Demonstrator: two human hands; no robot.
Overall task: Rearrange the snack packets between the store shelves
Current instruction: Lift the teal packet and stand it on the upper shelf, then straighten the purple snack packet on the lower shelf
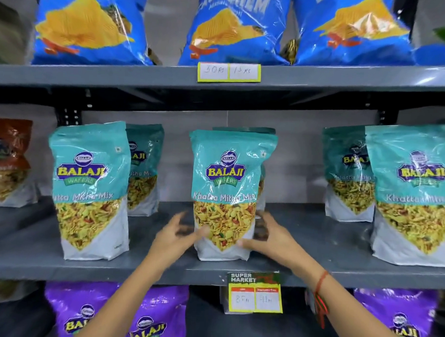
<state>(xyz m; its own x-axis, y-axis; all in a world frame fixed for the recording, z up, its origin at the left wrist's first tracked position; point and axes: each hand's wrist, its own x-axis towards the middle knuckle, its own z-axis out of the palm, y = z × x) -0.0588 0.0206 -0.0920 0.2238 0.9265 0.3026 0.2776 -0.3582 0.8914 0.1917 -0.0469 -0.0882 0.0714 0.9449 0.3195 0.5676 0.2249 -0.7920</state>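
A teal Khatta Mitha Mix packet [227,183] stands upright at the middle of the grey middle shelf [161,267], with another teal packet right behind it. My right hand [266,239] grips its lower right corner, thumb across the front and fingers behind. My left hand [178,232] is blurred, with spread fingers touching the lower left edge. More teal packets stand to the left [90,188] and to the right [411,194], each with one behind it.
Blue wafer bags [235,28] fill the top shelf. Purple packets [153,315] stand on the bottom shelf. A brown packet [7,159] is at the far left of the middle shelf. Price tags [255,293] hang on the shelf edges.
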